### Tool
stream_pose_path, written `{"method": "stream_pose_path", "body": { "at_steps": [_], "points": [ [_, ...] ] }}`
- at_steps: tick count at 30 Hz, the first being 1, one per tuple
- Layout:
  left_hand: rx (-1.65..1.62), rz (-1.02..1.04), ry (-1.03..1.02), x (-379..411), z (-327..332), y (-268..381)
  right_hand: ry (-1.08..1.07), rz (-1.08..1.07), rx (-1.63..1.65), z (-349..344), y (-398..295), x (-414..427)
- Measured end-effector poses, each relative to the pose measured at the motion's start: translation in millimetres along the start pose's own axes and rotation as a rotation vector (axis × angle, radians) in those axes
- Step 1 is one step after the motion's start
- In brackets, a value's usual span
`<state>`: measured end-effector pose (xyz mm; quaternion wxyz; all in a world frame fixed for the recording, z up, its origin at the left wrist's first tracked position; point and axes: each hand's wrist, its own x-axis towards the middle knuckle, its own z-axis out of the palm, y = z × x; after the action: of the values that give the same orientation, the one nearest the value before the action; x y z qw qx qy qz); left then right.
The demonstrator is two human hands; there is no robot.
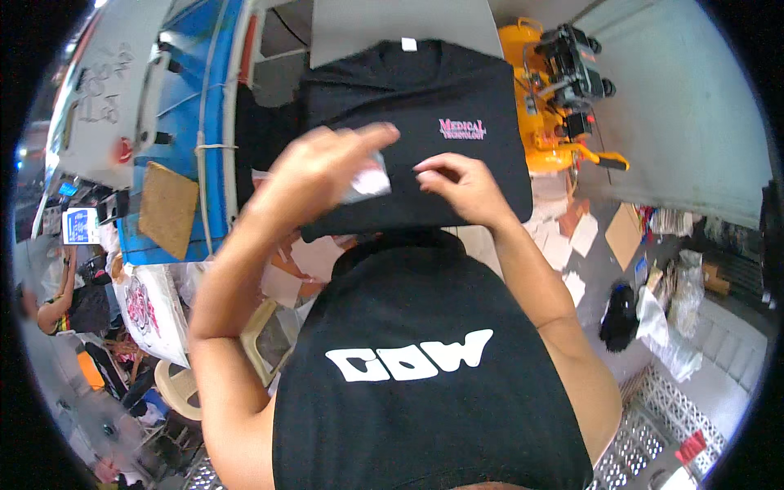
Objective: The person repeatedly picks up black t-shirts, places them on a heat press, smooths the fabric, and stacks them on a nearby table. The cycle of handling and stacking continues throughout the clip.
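A black T-shirt (422, 92) lies spread on a grey board (398, 21) before me, its neckline at the far end. Small pink lettering (462, 129) marks its chest on the right. My left hand (334, 162), blurred, is over the shirt's left half, its index finger pointing right. From under that hand shows a small clear sheet with a white and pink patch (372, 179), which it appears to grip. My right hand (462, 187) hovers at the shirt's lower right, fingers curled, thumb and index tips slightly apart, nothing visible between them.
An orange air compressor (542, 122) stands right of the board. To the left is a blue table-like surface (214, 122) carrying a brown board (168, 211). Paper pieces (554, 242) litter the floor. Another person (70, 300) is at the far left, near plastic chairs (177, 389).
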<state>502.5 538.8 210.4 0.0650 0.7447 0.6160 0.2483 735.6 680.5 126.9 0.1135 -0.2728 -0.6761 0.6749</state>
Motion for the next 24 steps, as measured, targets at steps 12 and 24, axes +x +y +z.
{"method": "stream_pose_path", "body": {
  "at_steps": [12, 24],
  "points": [
    [-0.036, -0.204, 0.36, 52.3, 124.1, -89.8, 0.073, 0.179, -0.309, -63.8, 6.3, 70.0],
    [0.112, -0.227, 0.357, 98.5, 153.7, -140.8, 0.479, -0.199, -0.849, -61.7, 9.0, 182.1]
  ]
}}
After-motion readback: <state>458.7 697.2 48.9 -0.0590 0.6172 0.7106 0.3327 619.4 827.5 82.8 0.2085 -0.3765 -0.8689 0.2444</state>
